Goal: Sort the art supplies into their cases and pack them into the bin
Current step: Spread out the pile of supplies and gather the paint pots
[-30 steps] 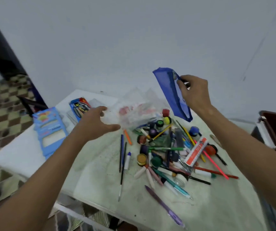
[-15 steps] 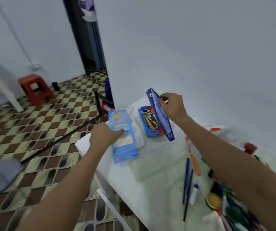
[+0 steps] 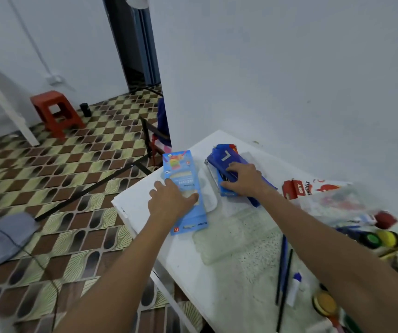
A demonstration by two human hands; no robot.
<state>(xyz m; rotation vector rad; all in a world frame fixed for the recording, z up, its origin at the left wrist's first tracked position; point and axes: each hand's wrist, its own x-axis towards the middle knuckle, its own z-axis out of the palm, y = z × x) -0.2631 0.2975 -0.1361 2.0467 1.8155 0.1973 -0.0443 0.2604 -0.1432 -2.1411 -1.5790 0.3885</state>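
The white table (image 3: 217,280) has the cases at its far left corner. The light blue crayon box (image 3: 185,188) lies flat; the left hand (image 3: 169,200) rests on it, fingers spread. It looks light and stiff, so pick it up by its long sides. The right hand (image 3: 242,180) presses the soft, floppy dark blue pouch (image 3: 226,157) onto another box; take it by an edge.
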